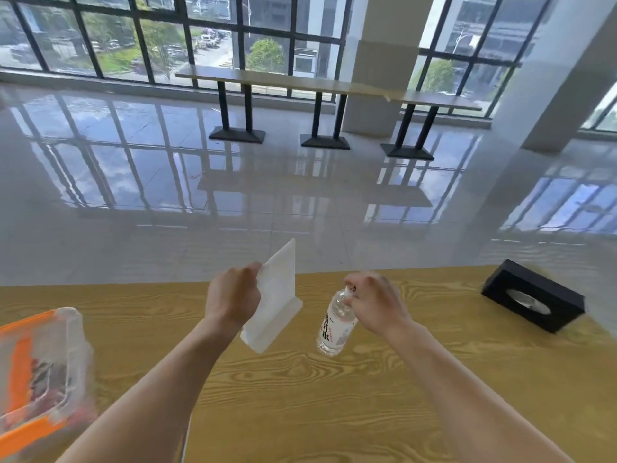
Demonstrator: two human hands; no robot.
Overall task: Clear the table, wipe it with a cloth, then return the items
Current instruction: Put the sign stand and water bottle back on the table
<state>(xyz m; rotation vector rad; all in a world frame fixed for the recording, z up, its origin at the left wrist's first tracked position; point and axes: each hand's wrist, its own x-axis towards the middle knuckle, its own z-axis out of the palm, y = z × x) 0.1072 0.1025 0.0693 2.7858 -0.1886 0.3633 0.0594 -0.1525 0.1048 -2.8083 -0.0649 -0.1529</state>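
My left hand (232,297) grips a white acrylic sign stand (278,295) by its upright panel and holds it tilted just above the wooden table (300,396). My right hand (374,304) is closed around the cap end of a clear water bottle (335,325) with a white label. The bottle leans over near the table's middle, and I cannot tell if its base touches the top. A black tissue box (532,295) lies at the far right of the table. At the left edge sits a clear plastic container with orange clips (36,372).
Beyond the table's far edge stretches a glossy tiled floor (233,195). Long narrow tables on black pedestal legs (320,85) stand by the windows. A white pillar (567,78) rises at the right.
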